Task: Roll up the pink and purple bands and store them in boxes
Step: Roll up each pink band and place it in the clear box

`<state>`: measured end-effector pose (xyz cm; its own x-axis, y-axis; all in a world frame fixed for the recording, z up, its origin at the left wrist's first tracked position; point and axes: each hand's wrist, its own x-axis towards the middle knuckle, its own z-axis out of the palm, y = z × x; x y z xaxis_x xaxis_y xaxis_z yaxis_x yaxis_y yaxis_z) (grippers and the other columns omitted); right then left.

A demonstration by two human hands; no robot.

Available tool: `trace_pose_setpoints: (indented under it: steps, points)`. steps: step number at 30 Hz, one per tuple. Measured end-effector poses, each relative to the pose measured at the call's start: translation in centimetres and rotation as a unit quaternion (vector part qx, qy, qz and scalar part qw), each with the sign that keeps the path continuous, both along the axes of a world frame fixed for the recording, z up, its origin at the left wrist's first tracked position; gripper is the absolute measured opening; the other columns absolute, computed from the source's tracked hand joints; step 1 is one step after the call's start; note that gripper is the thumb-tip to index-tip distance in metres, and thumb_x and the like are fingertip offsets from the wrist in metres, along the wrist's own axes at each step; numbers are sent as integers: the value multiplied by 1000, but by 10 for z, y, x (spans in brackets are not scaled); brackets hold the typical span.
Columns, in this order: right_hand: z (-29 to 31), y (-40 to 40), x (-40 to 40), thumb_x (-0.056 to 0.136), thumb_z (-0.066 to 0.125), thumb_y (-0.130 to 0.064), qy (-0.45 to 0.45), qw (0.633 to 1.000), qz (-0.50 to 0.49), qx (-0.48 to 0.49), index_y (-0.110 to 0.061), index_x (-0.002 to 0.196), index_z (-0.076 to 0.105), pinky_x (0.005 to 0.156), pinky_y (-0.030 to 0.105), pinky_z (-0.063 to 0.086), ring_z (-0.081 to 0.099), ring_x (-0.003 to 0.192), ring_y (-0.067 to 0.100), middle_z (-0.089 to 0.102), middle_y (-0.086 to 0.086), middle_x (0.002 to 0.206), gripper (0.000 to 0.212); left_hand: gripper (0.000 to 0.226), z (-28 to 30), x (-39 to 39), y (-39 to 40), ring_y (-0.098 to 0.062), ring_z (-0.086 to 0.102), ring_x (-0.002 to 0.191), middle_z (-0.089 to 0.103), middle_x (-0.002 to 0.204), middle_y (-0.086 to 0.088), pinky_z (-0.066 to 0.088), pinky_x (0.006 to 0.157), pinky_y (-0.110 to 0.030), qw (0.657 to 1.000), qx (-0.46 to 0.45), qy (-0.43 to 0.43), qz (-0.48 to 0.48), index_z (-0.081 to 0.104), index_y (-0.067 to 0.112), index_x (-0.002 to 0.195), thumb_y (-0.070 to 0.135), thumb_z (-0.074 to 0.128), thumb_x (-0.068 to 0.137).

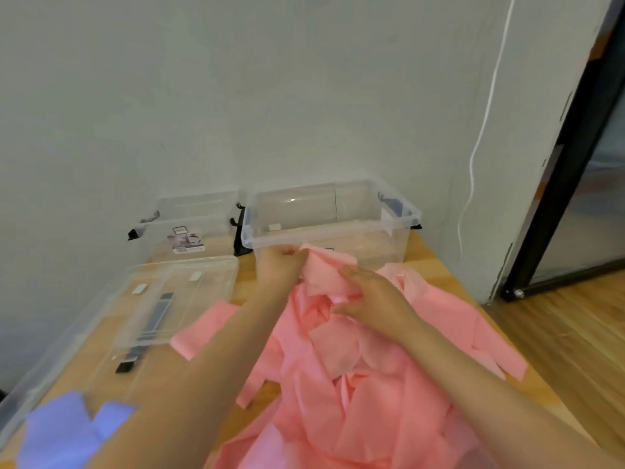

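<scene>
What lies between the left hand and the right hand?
In the head view, a bunched piece of pink band spans between the left hand and right hand; both grip it.

Two boxes at the bench (436,262) back edge against the wall: left box (189,221), right box (329,218) beside it. Lid (176,299) lies in front of left box. Band heap (355,367) in front of right box. More bands (71,431) near left corner.

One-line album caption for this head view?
Both hands gather a pink band before a clear box.
</scene>
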<state>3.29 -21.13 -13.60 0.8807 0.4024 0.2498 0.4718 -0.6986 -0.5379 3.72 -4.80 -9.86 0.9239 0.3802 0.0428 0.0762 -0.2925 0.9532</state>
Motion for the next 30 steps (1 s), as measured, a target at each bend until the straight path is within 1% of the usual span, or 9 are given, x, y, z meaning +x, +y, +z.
trace_pose_setpoints:
  steps: [2, 5, 8, 10, 13, 17, 20, 26, 30]
  points:
    - [7, 11, 4, 75, 72, -37, -13, 1000, -3, -29, -13, 141, 35, 108, 27, 24, 36, 133, 18, 40, 4, 144, 79, 24, 24, 2, 6, -10, 52, 51, 53, 59, -2, 40, 39, -13, 995, -100, -10, -15, 54, 12, 64, 6, 59, 87]
    - [23, 16, 10, 76, 56, -28, -81, 994, -35, 71, -16, 99, 69, 81, 34, 48, 62, 95, 24, 70, 6, 97, 29, 28, 58, 2, 18, -2, 44, 34, 48, 42, 7, 33, 37, -10, 994, -101, -24, -38, 52, 15, 60, 13, 65, 84]
    - [60, 8, 17, 79, 60, -5, -40, 978, -25, 201, -17, 77, 71, 62, 24, 45, 61, 66, 6, 68, -2, 69, 17, 28, 79, -1, 35, -2, 40, 30, 45, 35, 10, 31, 35, -11, 993, -113, -28, 4, 52, 14, 60, 15, 67, 84]
    - [92, 2, 24, 80, 66, -5, 10, 975, -5, 220, -22, 73, 67, 57, 16, 40, 54, 54, -6, 63, -13, 62, 18, 24, 85, -5, 44, -3, 44, 30, 48, 36, 6, 37, 34, -14, 971, -236, -21, 30, 51, 11, 66, 12, 61, 88]
    - [128, 2, 32, 82, 66, -10, 29, 980, -23, 197, -15, 67, 64, 43, 14, 31, 40, 38, -3, 51, -11, 43, 16, 20, 88, -13, 44, -14, 62, 59, 62, 70, -8, 51, 63, -23, 909, -416, -22, 2, 49, 5, 82, 18, 47, 97]
    - [151, 12, 33, 88, 57, -6, 83, 949, -27, 303, -8, 67, 59, 35, 14, 27, 36, 32, -1, 46, -8, 41, 22, 34, 72, -35, 20, -19, 61, 82, 63, 89, -9, 49, 72, -32, 932, -336, 89, -105, 57, 4, 88, 37, 48, 94]
    - [172, 20, 27, 86, 58, -1, 110, 927, -12, 358, -14, 67, 62, 46, 17, 40, 50, 44, 3, 57, -5, 52, 23, 46, 62, -49, -6, -21, 63, 94, 66, 102, -9, 48, 87, -36, 932, -292, 127, -175, 62, 5, 98, 50, 54, 86]
    - [209, 28, 20, 74, 62, 12, 60, 950, -14, 307, -8, 90, 65, 62, 20, 45, 55, 64, 12, 60, 2, 71, 25, 26, 108, -36, -30, -17, 60, 80, 63, 90, -7, 50, 64, -26, 893, -434, -57, -110, 56, 3, 117, 12, 53, 92]
    - [226, 14, 33, 74, 70, 2, 21, 891, -86, 445, -9, 90, 62, 60, 20, 43, 53, 63, 11, 57, 2, 72, 21, 18, 147, -32, -21, -15, 60, 77, 63, 87, -6, 51, 62, -25, 887, -422, -142, -123, 58, 5, 107, 5, 44, 95]
